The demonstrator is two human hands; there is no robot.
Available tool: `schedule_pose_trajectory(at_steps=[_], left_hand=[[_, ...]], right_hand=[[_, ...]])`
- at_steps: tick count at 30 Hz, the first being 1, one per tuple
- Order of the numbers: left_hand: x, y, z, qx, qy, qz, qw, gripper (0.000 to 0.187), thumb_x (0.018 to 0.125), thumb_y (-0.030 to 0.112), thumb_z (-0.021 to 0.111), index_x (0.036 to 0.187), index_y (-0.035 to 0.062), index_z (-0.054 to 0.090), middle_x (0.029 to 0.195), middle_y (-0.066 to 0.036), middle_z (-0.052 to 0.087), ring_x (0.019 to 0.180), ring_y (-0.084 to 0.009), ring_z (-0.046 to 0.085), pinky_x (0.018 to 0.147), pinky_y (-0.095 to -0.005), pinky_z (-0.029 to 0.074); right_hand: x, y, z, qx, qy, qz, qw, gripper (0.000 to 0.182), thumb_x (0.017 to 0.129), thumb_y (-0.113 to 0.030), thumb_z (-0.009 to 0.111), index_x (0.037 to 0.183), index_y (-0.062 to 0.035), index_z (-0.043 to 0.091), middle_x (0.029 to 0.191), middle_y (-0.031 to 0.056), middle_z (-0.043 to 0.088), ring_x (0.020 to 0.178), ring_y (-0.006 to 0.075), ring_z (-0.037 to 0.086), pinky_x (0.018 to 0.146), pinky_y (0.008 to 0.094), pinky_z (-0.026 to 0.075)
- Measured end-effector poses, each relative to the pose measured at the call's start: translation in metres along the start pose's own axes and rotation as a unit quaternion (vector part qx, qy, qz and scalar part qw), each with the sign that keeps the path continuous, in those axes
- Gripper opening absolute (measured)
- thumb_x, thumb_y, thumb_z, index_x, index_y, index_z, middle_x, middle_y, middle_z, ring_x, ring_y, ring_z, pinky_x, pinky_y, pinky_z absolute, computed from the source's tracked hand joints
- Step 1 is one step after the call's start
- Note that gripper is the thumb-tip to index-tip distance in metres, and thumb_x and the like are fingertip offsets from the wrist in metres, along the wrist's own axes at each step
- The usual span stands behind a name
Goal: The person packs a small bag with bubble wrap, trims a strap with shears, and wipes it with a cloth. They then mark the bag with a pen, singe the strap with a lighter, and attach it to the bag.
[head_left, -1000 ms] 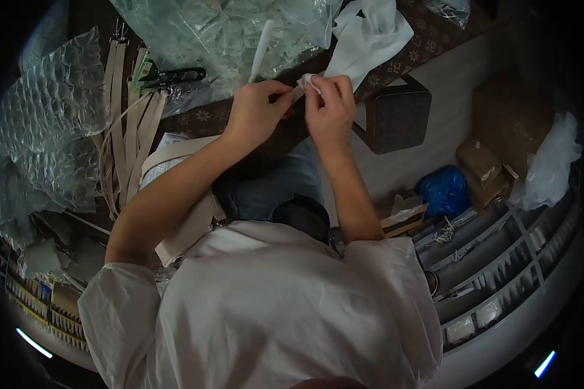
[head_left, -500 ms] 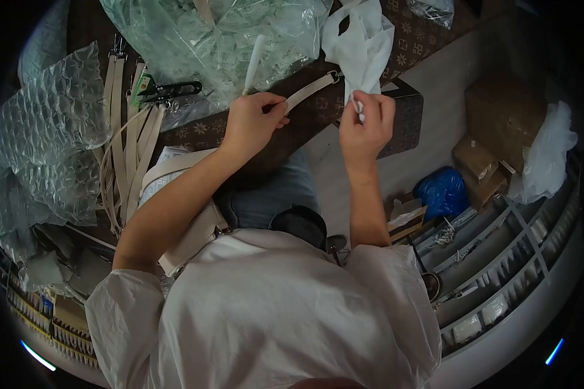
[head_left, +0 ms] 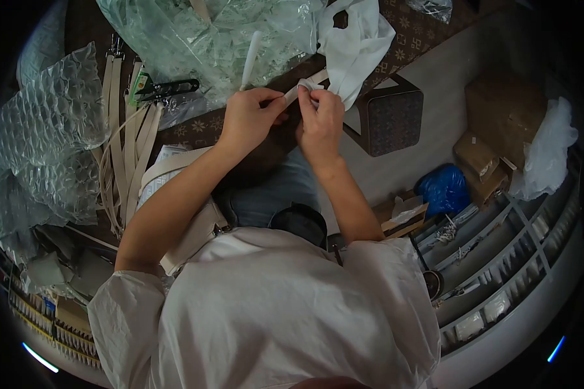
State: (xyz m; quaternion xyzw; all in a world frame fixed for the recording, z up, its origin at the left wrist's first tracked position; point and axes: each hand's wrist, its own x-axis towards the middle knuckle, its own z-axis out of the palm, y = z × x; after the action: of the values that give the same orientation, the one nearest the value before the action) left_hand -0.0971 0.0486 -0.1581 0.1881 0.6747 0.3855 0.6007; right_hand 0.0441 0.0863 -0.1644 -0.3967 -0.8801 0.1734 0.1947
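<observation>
My left hand (head_left: 250, 120) pinches a cream strap (head_left: 292, 96) between thumb and fingers. A slim white stick (head_left: 252, 57), like a pen, rises just above its knuckles. Close beside it, my right hand (head_left: 321, 123) is closed on a gathered end of a white cloth (head_left: 353, 48), pressed over the strap. Part of the strap is hidden by the fingers and cloth. More cream straps (head_left: 131, 142) with metal clips lie to the left, with small black thread snips (head_left: 169, 89) by their upper ends.
A large clear plastic bag (head_left: 220, 39) covers the back of the patterned brown table (head_left: 194, 129). Bubble wrap (head_left: 52, 123) is piled at left. On the right are a dark box-shaped stool (head_left: 396, 120), cardboard boxes (head_left: 506, 117), a blue bag (head_left: 444, 192) and a rack (head_left: 493, 259).
My right hand has moved left to the strap with the cloth end, covering part of it. The stool shows more fully now. My left hand keeps its pinch nearly in place.
</observation>
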Motion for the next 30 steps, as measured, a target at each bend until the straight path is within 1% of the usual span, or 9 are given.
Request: schedule_pose_trajectory(at_steps=[4, 9, 12, 14, 20, 23, 27, 29, 30], left_hand=[[-0.002, 0.007, -0.002, 0.030, -0.030, -0.011, 0.999, 0.022, 0.084, 0.009, 0.059, 0.096, -0.0093, 0.060, 0.080, -0.010, 0.064, 0.067, -0.0136, 0.063, 0.060, -0.0232, 0.053], [-0.002, 0.007, 0.000, 0.005, -0.012, -0.019, 1.000, 0.019, 0.083, 0.008, 0.059, 0.093, -0.0087, 0.061, 0.077, -0.011, 0.065, 0.065, -0.0140, 0.064, 0.058, -0.0234, 0.052], [-0.001, 0.004, 0.000, 0.013, 0.000, 0.001, 1.000, 0.018, 0.081, 0.007, 0.059, 0.090, -0.0088, 0.062, 0.075, -0.012, 0.065, 0.064, -0.0145, 0.065, 0.055, -0.0235, 0.052], [-0.002, 0.006, 0.000, 0.027, -0.005, 0.009, 1.000, 0.019, 0.081, 0.007, 0.060, 0.091, -0.0089, 0.062, 0.076, -0.012, 0.065, 0.064, -0.0145, 0.065, 0.055, -0.0236, 0.052], [-0.005, 0.013, 0.001, 0.016, -0.011, -0.037, 0.999, 0.023, 0.084, 0.009, 0.059, 0.097, -0.0098, 0.059, 0.082, -0.012, 0.064, 0.069, -0.0160, 0.065, 0.060, -0.0233, 0.053], [-0.005, 0.012, 0.001, 0.066, 0.005, 0.030, 0.997, 0.019, 0.082, 0.007, 0.059, 0.091, -0.0104, 0.061, 0.078, -0.013, 0.065, 0.065, -0.0159, 0.065, 0.057, -0.0231, 0.053], [-0.002, 0.008, 0.002, -0.013, 0.004, -0.018, 1.000, 0.019, 0.082, 0.007, 0.059, 0.092, -0.0093, 0.061, 0.077, -0.013, 0.065, 0.065, -0.0159, 0.065, 0.057, -0.0232, 0.053], [-0.003, 0.007, 0.002, -0.007, 0.007, -0.013, 1.000, 0.019, 0.082, 0.007, 0.059, 0.092, -0.0088, 0.062, 0.077, -0.013, 0.065, 0.065, -0.0159, 0.065, 0.057, -0.0231, 0.053], [-0.003, 0.006, 0.002, -0.005, 0.008, -0.003, 1.000, 0.019, 0.082, 0.007, 0.059, 0.092, -0.0087, 0.062, 0.077, -0.012, 0.065, 0.065, -0.0157, 0.065, 0.057, -0.0229, 0.053]], right_hand=[[-0.006, -0.001, -0.004, 0.000, -0.061, -0.017, 0.998, 0.037, 0.067, 0.000, 0.056, 0.104, -0.0024, 0.060, 0.085, 0.0065, 0.046, 0.073, 0.0240, 0.047, 0.064, 0.0355, 0.038], [0.012, 0.015, -0.014, -0.066, -0.040, -0.051, 0.996, 0.028, 0.071, -0.004, 0.055, 0.098, -0.0038, 0.061, 0.084, 0.0057, 0.046, 0.072, 0.0240, 0.047, 0.061, 0.0357, 0.038], [0.004, 0.002, -0.010, -0.031, -0.064, -0.007, 0.997, 0.041, 0.063, 0.003, 0.058, 0.102, -0.0092, 0.062, 0.087, 0.0066, 0.048, 0.073, 0.0248, 0.048, 0.064, 0.0355, 0.039], [0.003, 0.009, -0.008, -0.014, -0.033, -0.051, 0.998, 0.025, 0.072, -0.005, 0.055, 0.095, -0.0073, 0.063, 0.080, 0.0045, 0.046, 0.071, 0.0242, 0.046, 0.060, 0.0362, 0.037], [0.004, 0.002, -0.003, -0.023, -0.009, -0.024, 0.999, 0.022, 0.073, -0.006, 0.055, 0.093, -0.0088, 0.064, 0.075, 0.0042, 0.045, 0.069, 0.0232, 0.046, 0.059, 0.0357, 0.037], [0.002, 0.006, 0.000, 0.010, 0.004, -0.011, 1.000, 0.021, 0.072, -0.009, 0.056, 0.091, -0.0098, 0.064, 0.074, 0.0039, 0.045, 0.068, 0.0225, 0.046, 0.059, 0.0361, 0.036], [0.015, 0.028, -0.018, -0.075, -0.033, -0.035, 0.996, 0.016, 0.074, -0.009, 0.058, 0.087, -0.0058, 0.064, 0.072, 0.0032, 0.043, 0.067, 0.0216, 0.045, 0.056, 0.0348, 0.035], [0.007, 0.012, -0.001, -0.017, 0.014, -0.034, 0.999, 0.019, 0.073, -0.011, 0.056, 0.090, -0.0124, 0.065, 0.071, 0.0020, 0.042, 0.067, 0.0207, 0.045, 0.056, 0.0352, 0.035], [0.001, 0.003, 0.000, -0.032, -0.019, -0.019, 0.999, 0.024, 0.072, -0.011, 0.055, 0.092, -0.0168, 0.066, 0.071, 0.0010, 0.042, 0.068, 0.0199, 0.045, 0.058, 0.0346, 0.035]])
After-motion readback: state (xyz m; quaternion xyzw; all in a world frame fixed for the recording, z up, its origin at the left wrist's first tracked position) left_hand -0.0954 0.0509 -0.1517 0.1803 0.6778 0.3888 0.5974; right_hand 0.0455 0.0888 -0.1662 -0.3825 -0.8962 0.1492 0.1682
